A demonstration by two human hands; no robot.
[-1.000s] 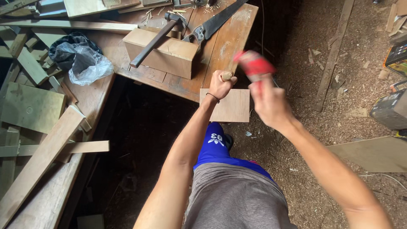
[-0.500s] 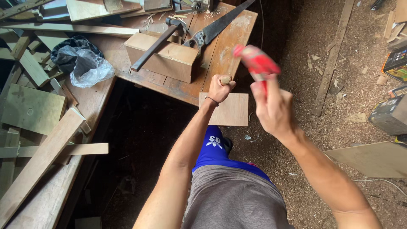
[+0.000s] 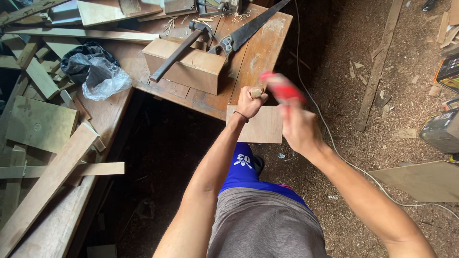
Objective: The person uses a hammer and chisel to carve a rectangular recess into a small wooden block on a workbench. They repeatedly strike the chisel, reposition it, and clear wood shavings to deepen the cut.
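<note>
At the centre of the frame, the fingers of the left hand (image 3: 249, 102) are closed around a small wooden piece (image 3: 257, 91), which is held upright against the top edge of a thin square board (image 3: 256, 125). Just to the right, the fingers of the right hand (image 3: 297, 128) are wrapped around a red-handled tool (image 3: 282, 88), which is blurred, so its head cannot be made out; it is held above and just beside the wooden piece. The board is set against the near corner of the worn brown surface (image 3: 256, 52) and hangs past its edge over the sawdust-covered floor (image 3: 382, 71). Further up on the surface a wooden box (image 3: 191, 69) is seen, with a hammer (image 3: 179, 53) laid across it and a handsaw (image 3: 248, 29) lying just beside it. At the upper left a crumpled plastic bag (image 3: 95, 71) is found among loose planks (image 3: 48, 177). A grey cable (image 3: 334, 148) is trailed across the floor at the right.
</note>
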